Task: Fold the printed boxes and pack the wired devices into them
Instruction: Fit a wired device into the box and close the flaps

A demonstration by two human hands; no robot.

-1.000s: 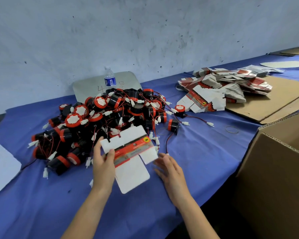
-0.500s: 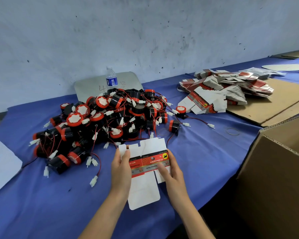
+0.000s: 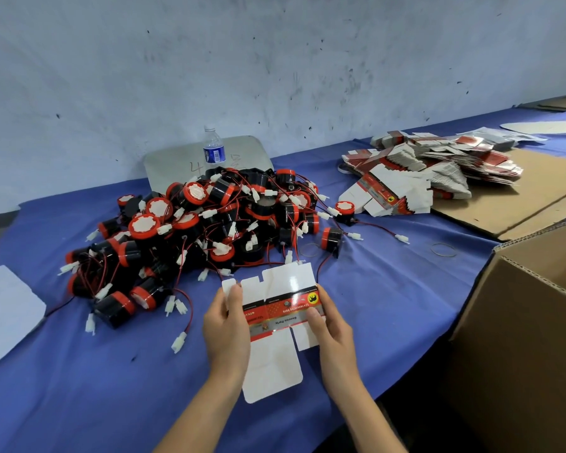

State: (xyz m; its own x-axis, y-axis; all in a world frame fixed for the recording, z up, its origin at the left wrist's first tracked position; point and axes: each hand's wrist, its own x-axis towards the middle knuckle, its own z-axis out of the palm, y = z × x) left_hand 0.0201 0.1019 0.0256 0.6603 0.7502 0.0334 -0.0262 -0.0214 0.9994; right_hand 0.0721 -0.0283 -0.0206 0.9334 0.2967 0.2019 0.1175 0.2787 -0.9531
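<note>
Flat printed box [image 3: 283,310] pinched between both hands [image 3: 276,325], apparently above table

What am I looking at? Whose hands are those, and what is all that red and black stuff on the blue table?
This picture comes from a camera worn on a person's head, so you see what they see, looking down at their own arms. There is no robot here.

The left hand and the right hand each grip one side of a flat box. It is a cut-out sheet of card, white with a red printed band, not yet folded.

Behind it on the blue table lies a big pile of devices: round black and red things with thin wires and white plugs. A water bottle stands behind the pile. To the right is a heap of more flat boxes, and at the near right a big brown carton.
</note>
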